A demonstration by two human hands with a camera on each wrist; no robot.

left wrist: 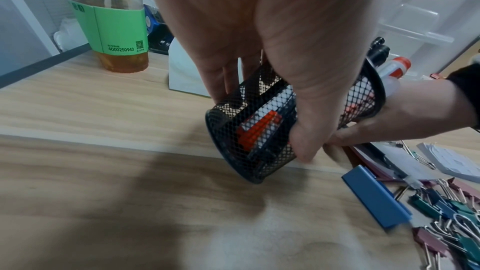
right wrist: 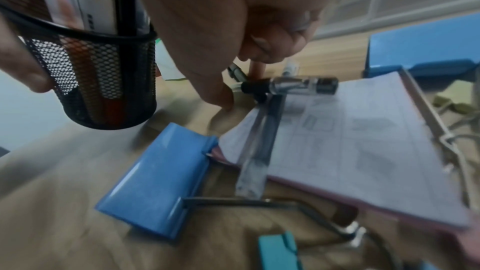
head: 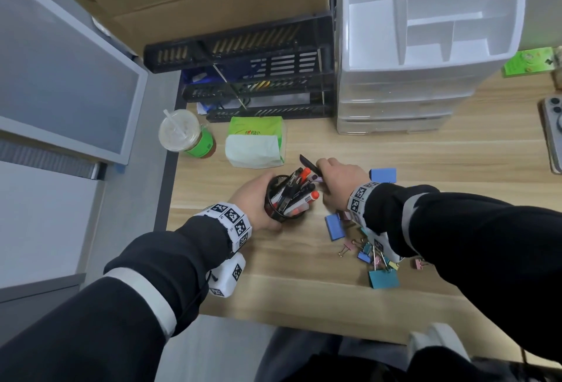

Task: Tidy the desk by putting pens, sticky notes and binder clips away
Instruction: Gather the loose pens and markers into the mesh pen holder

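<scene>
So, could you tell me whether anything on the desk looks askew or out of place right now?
The mesh pen cup is tilted off the desk, gripped by the left hand, its pens leaning toward the right hand. Binder clips lie scattered loose near the desk's front edge. Nothing looks spilled or damaged.

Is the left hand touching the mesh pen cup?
Touching. The left wrist view shows the left hand with thumb and fingers wrapped round the mesh pen cup, which is tilted.
</scene>
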